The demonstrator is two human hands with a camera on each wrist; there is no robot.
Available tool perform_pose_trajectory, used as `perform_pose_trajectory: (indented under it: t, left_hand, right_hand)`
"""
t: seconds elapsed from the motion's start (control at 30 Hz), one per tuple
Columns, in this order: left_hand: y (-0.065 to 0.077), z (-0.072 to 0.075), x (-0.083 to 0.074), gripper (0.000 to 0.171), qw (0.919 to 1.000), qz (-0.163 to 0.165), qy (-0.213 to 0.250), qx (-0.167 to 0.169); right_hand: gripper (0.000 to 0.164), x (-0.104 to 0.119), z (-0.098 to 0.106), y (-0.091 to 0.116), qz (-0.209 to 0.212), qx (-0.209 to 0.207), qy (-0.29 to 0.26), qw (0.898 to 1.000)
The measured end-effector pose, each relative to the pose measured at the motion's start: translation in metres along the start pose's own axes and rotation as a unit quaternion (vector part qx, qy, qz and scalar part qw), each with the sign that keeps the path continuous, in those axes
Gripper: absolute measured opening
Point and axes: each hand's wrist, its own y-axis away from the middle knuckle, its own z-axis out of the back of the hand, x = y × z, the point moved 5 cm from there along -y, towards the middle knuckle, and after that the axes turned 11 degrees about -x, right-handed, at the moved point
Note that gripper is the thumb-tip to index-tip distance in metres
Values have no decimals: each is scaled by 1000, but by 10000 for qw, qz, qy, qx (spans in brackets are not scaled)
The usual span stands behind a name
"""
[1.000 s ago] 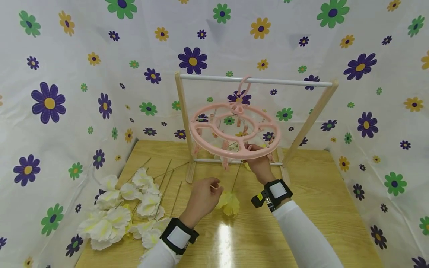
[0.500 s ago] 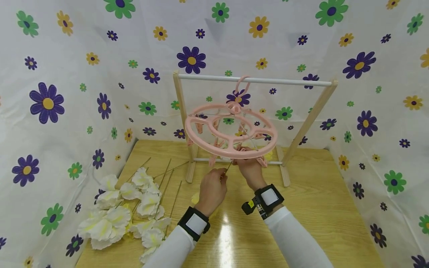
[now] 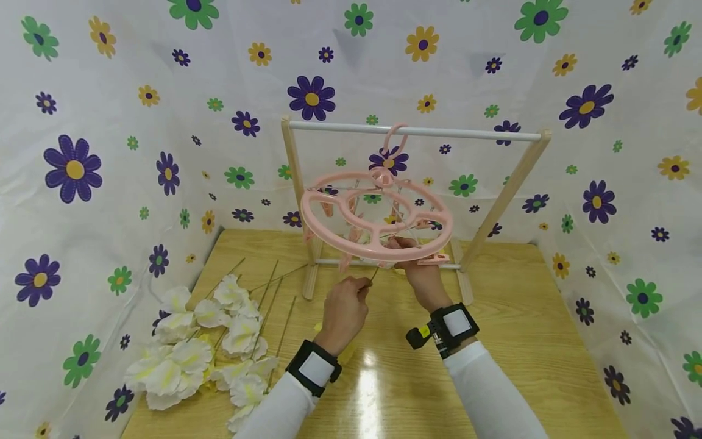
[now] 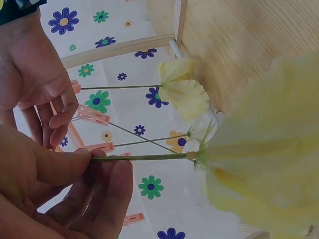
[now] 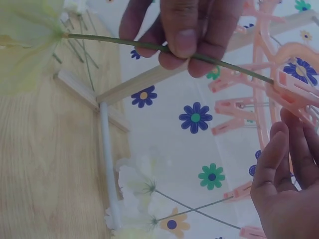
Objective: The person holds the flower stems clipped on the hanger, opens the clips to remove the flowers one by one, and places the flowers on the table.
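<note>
My left hand [image 3: 345, 311] pinches the green stem [image 4: 144, 158] of a pale yellow artificial flower [image 4: 259, 159] between thumb and fingers. In the right wrist view, the stem's far end meets a pink clothespin [image 5: 299, 89] on the round hanger [image 3: 378, 250]. Just below that clothespin is my right hand [image 5: 286, 194], its fingers loosely bent and its fingertips close to the pin. From the head, my right hand's fingers reach up behind the hanger's near rim. Other flowers [image 4: 184, 94] hang head down from clothespins farther back.
The hanger hooks over the white bar [image 3: 466, 132] of a wooden stand [image 3: 296, 177]. White and yellow artificial flowers [image 3: 175, 366] with long stems lie heaped at the table's left. A flower-print cloth [image 3: 230, 73] encloses the table [image 3: 510, 341].
My left hand has taken hold of the flower's stem and raised it to the hanger. My right hand shifted left, then back slightly right. The hanger has turned a little.
</note>
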Motion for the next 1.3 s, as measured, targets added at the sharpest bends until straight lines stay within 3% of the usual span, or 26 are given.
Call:
perform_pose_trajectory:
  t: [0.2,0.37,0.53,0.67,0.77,0.87,1.0,1.13,1.23,1.3]
  left_hand:
    - [0,2,1,18,9999,-98,25,-108]
    - [1,3,3,18,10000,-78,42,-24]
    - [11,9,15,21,9984,216,-135,504]
    - [21,28,29,22,9969,398,-194,643]
    - [24,51,41,19,9989,337,-154,300]
    - [23,77,54,18,9989,445,-83,-72]
    - [10,114,72,17,9952,733,-64,-645]
    - [-18,146,95,18,9898,775,-237,-1172]
    - [-43,163,114,22,9888,802,-567,-1123]
    - [-58,170,129,24,9883,860,-858,-928]
  right_hand:
    - [30,2,3,-1,85,-255,-108,9996]
    - [7,5,3,3,441,-158,-710,9964]
    - [31,3,5,1,783,-181,-1430,9865]
    - [26,1,9,-5,688,-677,-934,9909]
    - [11,1,10,-9,588,-789,-407,9943]
    - [22,1,11,-11,562,-698,-246,9957]
    - [27,0,13,-15,648,-693,-301,9950]
    - [31,-7,13,-18,603,-649,-455,9950]
    - [33,-17,12,-19,298,-415,134,9986]
    - [30,-26,12,-17,-15,-166,846,9963]
